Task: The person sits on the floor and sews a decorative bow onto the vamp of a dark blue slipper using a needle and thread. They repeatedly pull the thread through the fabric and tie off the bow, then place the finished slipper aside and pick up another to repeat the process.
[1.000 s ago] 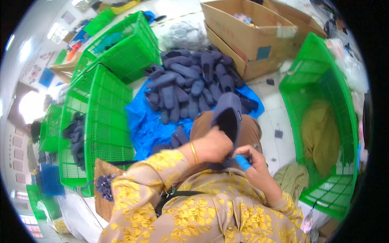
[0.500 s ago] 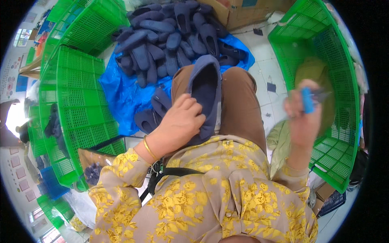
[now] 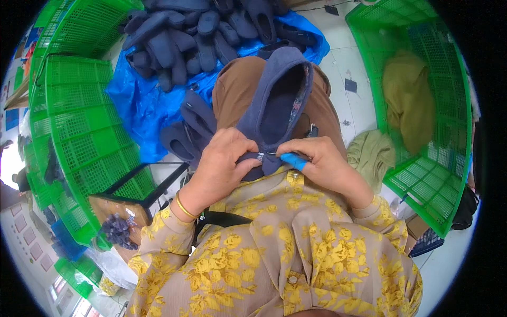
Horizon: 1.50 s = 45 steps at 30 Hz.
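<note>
Head view, navy slippers (image 3: 205, 50) on blue sheet (image 3: 132, 100), white tiled floor (image 3: 338, 61), green crates (image 3: 82, 124)

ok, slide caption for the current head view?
Left hand and right hand at the near end of a navy slipper, with more slippers piled beyond on blue sheeting.

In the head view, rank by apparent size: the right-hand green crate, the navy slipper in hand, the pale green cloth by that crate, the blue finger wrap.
1. Green crate, clearly largest
2. Navy slipper
3. Pale green cloth
4. Blue finger wrap, clearly smallest
</note>
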Available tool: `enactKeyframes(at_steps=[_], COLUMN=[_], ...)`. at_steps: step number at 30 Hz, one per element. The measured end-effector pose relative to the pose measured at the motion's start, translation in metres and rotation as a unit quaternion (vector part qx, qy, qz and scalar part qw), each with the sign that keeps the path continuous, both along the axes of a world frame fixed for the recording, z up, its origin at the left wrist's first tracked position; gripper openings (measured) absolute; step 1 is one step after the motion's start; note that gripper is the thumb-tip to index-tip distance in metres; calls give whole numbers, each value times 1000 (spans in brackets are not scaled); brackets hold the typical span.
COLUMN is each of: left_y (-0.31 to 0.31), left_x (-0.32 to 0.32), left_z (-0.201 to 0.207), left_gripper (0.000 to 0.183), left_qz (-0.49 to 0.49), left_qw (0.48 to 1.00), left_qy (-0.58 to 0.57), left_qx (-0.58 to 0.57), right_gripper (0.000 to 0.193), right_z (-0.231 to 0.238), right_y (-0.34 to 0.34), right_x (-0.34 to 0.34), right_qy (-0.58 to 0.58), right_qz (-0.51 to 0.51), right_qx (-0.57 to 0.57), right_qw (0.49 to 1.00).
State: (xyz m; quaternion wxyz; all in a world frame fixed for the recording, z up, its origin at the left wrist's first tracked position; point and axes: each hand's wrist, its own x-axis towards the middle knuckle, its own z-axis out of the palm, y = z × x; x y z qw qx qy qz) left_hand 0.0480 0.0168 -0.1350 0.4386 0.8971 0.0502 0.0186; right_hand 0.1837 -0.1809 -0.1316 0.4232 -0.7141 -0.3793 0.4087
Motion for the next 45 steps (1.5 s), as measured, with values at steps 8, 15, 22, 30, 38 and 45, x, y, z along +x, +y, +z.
enactKeyframes(at_steps=[8, 15, 22, 30, 38, 45], left_y=[2, 7, 8, 11, 7, 1], left_x=[1, 3, 2, 0, 0, 0], left_z=[-5, -9, -16, -21, -23, -21], left_gripper=[21, 19, 18, 17, 18, 19], left_qz=[-17, -37, -33, -36, -14, -14], left_qw=[999, 999, 997, 993, 993, 996], left_qy=[5, 3, -6, 0, -2, -13], left_qx=[-27, -31, -76, -115, -119, -86], right_gripper=[32, 38, 40, 33, 26, 34], right_z=[1, 4, -12, -28, -22, -22], right_y=[1, 6, 4, 9, 12, 9], right_x=[4, 8, 4, -4, -9, -14], right_qy=[-44, -81, -38, -1, -14, 14], right_qz=[63, 111, 77, 62, 66, 27], right_qx=[25, 23, 42, 85, 40, 39], right_qw=[997, 990, 995, 994, 997, 999])
